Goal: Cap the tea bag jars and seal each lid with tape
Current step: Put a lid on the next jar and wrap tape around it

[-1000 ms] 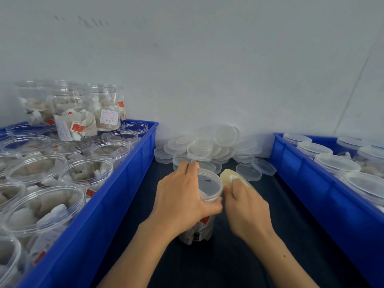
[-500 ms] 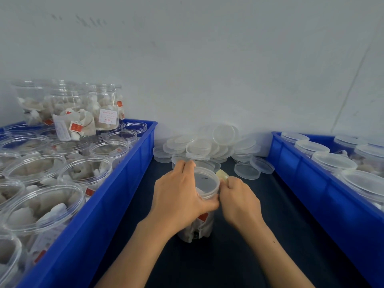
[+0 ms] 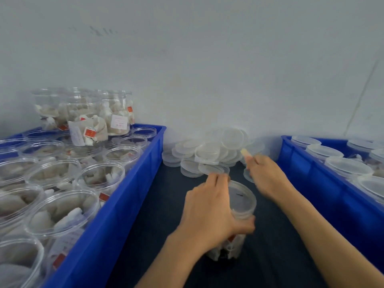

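a capped clear jar of tea bags (image 3: 234, 231) is seen upright on a dark mat (image 3: 270, 256), between two blue crates. the jar is gripped by the left hand (image 3: 209, 213), fingers curled round its lid (image 3: 242, 198) and thumb across its front. the right hand (image 3: 267, 175), beyond the jar and clear of it, is closed on a yellowish tape roll (image 3: 245, 153), only partly seen. a heap of loose lids (image 3: 209, 154) is piled at the wall. uncapped jars (image 3: 62, 183) fill the left crate (image 3: 116, 206), capped ones the right crate (image 3: 324, 196).
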`<state>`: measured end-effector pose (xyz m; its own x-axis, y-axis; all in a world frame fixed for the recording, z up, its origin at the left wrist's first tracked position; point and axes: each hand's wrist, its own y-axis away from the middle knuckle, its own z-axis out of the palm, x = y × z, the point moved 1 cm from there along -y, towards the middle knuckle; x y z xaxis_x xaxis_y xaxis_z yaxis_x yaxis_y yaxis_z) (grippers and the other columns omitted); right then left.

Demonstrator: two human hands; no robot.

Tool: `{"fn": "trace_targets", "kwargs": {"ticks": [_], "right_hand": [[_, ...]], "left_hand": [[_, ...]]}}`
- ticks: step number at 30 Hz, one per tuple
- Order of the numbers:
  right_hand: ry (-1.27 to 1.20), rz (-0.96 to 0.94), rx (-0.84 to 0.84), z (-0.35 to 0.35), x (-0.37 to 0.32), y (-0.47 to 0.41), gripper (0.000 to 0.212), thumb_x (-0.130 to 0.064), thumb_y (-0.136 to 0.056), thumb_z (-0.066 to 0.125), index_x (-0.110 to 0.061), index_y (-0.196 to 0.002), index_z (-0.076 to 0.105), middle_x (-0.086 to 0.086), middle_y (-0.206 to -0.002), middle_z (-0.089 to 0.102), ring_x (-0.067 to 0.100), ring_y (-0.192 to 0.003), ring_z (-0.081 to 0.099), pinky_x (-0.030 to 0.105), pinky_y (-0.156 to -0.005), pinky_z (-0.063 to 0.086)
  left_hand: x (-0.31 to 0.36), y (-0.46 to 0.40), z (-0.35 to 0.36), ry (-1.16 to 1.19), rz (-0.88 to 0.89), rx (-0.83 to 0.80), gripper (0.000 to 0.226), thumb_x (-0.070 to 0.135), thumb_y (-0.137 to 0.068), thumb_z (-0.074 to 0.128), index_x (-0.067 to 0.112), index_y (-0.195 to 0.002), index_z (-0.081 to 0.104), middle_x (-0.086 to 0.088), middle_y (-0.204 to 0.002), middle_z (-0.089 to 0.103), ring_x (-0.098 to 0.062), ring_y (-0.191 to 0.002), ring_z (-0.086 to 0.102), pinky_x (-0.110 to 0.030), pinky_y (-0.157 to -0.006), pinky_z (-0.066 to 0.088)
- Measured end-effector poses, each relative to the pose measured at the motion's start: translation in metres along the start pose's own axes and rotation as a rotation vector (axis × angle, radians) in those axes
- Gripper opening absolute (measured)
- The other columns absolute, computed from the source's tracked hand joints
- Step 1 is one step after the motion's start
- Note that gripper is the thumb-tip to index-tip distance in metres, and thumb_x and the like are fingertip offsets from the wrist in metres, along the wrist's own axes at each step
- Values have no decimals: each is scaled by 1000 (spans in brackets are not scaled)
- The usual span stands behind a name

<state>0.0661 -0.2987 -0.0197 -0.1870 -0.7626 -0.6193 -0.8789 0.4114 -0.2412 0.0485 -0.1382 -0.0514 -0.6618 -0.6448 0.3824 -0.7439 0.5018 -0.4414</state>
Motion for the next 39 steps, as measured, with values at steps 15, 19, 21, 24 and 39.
{"fn": "trace_targets", "kwargs": {"ticks": [15, 19, 21, 24, 39], "right_hand": [[-162, -2, 81, 28, 42, 42, 56, -47, -99, 33, -2, -82, 59, 12, -75, 64, 31, -69, 57, 46, -67, 47], [83, 25, 193, 29, 47, 37, 58, -54, -95, 33, -9, -69, 57, 1, -60, 58, 17, -55, 52, 34, -56, 42], [232, -14, 165, 33, 50, 38, 45, -47, -98, 37, -15, -76, 59, -2, -68, 63, 16, -63, 59, 33, -61, 47], [366, -180, 112, 50, 59, 43, 25, -32, -98, 41, -18, -91, 60, -4, -86, 65, 15, -80, 61, 33, -74, 50], [-934, -218, -333, 40, 17, 67, 51, -55, -84, 46, -38, -133, 46, -15, -123, 63, 0, -115, 58, 16, -87, 49]], "left_hand": [[-2, 0, 3, -44, 2, 18, 85, 73, -67, 59, 29, -136, 36, 17, -129, 46, -9, -104, 55, -25, -78, 30], [-3, 1, 4, -22, 16, 31, 86, 73, -67, 59, 30, -138, 35, 18, -131, 45, -7, -107, 54, -24, -81, 33], [-5, 1, 4, 7, 12, 34, 88, 73, -67, 59, 31, -140, 35, 18, -132, 45, -5, -110, 54, -24, -86, 38], [-13, 2, 1, 130, -42, 18, 90, 75, -64, 62, 35, -140, 38, 21, -132, 46, -3, -111, 54, -24, -90, 41], [-46, -4, 11, 1079, -412, 147, 124, 63, -34, 90, 31, -142, 38, 10, -117, 63, -5, -102, 66, -26, -86, 54]]}}
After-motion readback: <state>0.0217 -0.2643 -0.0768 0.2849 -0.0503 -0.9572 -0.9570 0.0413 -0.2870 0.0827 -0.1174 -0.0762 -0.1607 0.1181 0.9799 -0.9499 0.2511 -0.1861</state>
